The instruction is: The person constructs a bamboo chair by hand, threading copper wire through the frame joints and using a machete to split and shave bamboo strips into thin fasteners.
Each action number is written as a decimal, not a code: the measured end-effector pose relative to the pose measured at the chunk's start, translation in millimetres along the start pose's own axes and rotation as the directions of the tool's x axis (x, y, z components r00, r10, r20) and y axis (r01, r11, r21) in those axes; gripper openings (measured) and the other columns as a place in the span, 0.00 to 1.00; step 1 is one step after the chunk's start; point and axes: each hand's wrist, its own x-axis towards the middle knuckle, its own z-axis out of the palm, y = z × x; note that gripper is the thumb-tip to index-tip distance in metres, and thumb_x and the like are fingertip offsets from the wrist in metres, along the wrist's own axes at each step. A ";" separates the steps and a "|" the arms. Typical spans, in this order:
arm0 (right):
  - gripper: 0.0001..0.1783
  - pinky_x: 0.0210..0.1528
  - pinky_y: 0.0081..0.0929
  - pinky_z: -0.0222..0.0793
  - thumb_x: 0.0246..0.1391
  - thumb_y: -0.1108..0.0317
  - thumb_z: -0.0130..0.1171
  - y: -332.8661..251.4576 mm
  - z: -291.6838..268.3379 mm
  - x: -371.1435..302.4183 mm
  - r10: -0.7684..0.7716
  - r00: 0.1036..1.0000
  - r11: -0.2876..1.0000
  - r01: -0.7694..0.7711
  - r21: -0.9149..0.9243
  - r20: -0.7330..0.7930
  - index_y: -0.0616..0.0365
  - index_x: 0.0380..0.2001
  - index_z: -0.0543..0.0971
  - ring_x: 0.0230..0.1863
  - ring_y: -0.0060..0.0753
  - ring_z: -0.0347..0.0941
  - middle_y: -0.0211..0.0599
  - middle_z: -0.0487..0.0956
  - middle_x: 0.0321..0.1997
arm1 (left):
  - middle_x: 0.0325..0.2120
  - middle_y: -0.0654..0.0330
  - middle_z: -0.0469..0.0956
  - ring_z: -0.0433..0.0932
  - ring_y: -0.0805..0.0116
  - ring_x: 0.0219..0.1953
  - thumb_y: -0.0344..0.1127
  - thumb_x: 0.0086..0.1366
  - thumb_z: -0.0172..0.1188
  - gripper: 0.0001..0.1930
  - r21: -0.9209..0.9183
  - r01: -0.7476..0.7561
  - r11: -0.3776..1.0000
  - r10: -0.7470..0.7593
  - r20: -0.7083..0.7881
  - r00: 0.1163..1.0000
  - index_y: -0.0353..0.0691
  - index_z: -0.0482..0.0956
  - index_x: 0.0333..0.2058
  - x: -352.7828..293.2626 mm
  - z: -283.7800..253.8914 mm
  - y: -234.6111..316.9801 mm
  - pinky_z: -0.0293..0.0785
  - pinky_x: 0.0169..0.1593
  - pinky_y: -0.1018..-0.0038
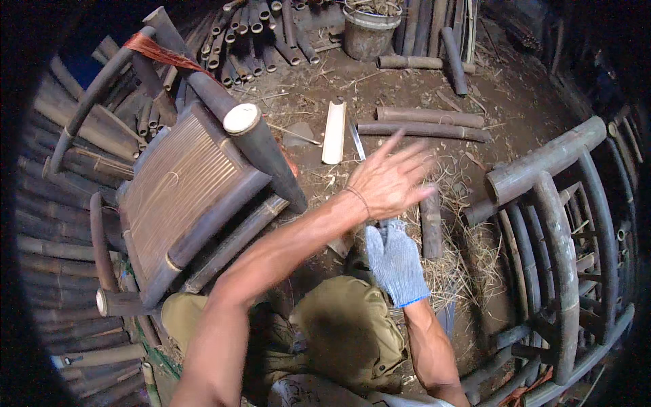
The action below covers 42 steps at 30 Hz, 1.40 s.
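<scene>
While the bare left hand (395, 174) fans out, blurred, near a dark bamboo tube (444, 131), the gloved right hand (397, 261) sits behind, its grip too hidden to tell.

Head view, one: wide fisheye, left unit of a side-by-side pair worn on the person's head. Orientation: upright, unmirrored, facing steeply down and tipped ahead toward 12 o'clock. Nearest matter: khaki trousers (349, 322) at 6 o'clock, seen from above; left forearm (291, 241) entering from 7 o'clock, right forearm (430, 346) from 5. Close range, near centre: left hand (388, 178), right hand (399, 264). Farther off: bucket (369, 37), at 12, near the top edge. Flanks: bamboo chair (183, 183) at 9, bamboo frame (563, 271) between 3 and 4. Field: round, dark-cornered; straight edges bowed toward the margin.
</scene>
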 end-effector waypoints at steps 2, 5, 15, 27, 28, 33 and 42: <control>0.24 0.48 0.58 0.68 0.64 0.53 0.47 -13.6 -8.7 9.9 0.005 0.999 1.000 -0.004 -0.030 0.039 0.65 0.48 0.73 0.46 0.73 0.73 0.71 0.76 0.42 | 0.62 0.55 0.70 0.60 0.58 0.70 0.56 0.73 0.43 0.30 0.076 0.045 0.996 -0.059 0.187 0.981 0.38 0.71 0.61 5.4 16.5 -24.4 0.42 0.73 0.51; 0.22 0.43 0.58 0.68 0.64 0.53 0.50 -4.1 -23.0 10.9 0.139 0.990 0.988 -0.136 -0.067 0.033 0.65 0.43 0.74 0.43 0.71 0.74 0.69 0.77 0.37 | 0.64 0.55 0.67 0.57 0.58 0.71 0.60 0.72 0.42 0.33 -0.101 -0.047 0.994 0.054 0.076 0.996 0.38 0.70 0.61 37.0 -7.5 8.1 0.42 0.73 0.51; 0.19 0.39 0.51 0.68 0.63 0.55 0.53 -1.4 -28.9 16.2 -0.051 0.997 0.995 0.046 -0.086 -0.051 0.65 0.34 0.73 0.37 0.66 0.74 0.62 0.76 0.32 | 0.61 0.52 0.71 0.63 0.58 0.68 0.64 0.70 0.41 0.36 0.020 0.033 0.999 -0.035 0.131 0.991 0.38 0.72 0.60 11.2 37.6 -39.6 0.51 0.71 0.54; 0.22 0.42 0.54 0.70 0.55 0.52 0.55 7.0 -7.6 22.6 0.065 0.980 0.991 -0.042 -0.124 0.186 0.66 0.31 0.74 0.40 0.68 0.74 0.66 0.76 0.32 | 0.55 0.50 0.74 0.71 0.48 0.58 0.59 0.73 0.38 0.30 0.054 0.259 0.964 -0.262 0.059 0.963 0.39 0.78 0.51 -23.2 43.5 -124.9 0.64 0.62 0.56; 0.22 0.43 0.54 0.69 0.55 0.52 0.56 7.0 -2.8 18.9 0.093 0.976 0.991 -0.073 -0.108 0.195 0.66 0.30 0.74 0.41 0.68 0.74 0.65 0.76 0.33 | 0.57 0.50 0.73 0.69 0.48 0.60 0.57 0.72 0.42 0.29 0.063 0.242 0.968 -0.248 0.092 0.964 0.38 0.74 0.55 -29.7 46.9 -129.7 0.64 0.63 0.58; 0.21 0.40 0.51 0.68 0.54 0.53 0.57 43.3 -18.5 31.6 0.081 0.990 0.996 -0.086 0.038 0.119 0.65 0.31 0.74 0.35 0.64 0.74 0.60 0.77 0.31 | 0.42 0.46 0.79 0.77 0.47 0.49 0.50 0.66 0.53 0.20 -0.224 0.343 0.912 -0.249 0.361 0.899 0.37 0.80 0.42 8.7 -20.0 -69.1 0.72 0.55 0.57; 0.16 0.29 0.42 0.71 0.52 0.60 0.57 55.3 -50.4 56.0 0.185 0.972 0.979 -0.169 -0.112 0.146 0.66 0.29 0.74 0.26 0.52 0.78 0.56 0.77 0.23 | 0.41 0.55 0.69 0.77 0.52 0.44 0.39 0.62 0.64 0.12 -0.319 0.328 0.889 -0.208 0.356 0.911 0.43 0.81 0.42 -44.2 33.6 -45.8 0.73 0.48 0.59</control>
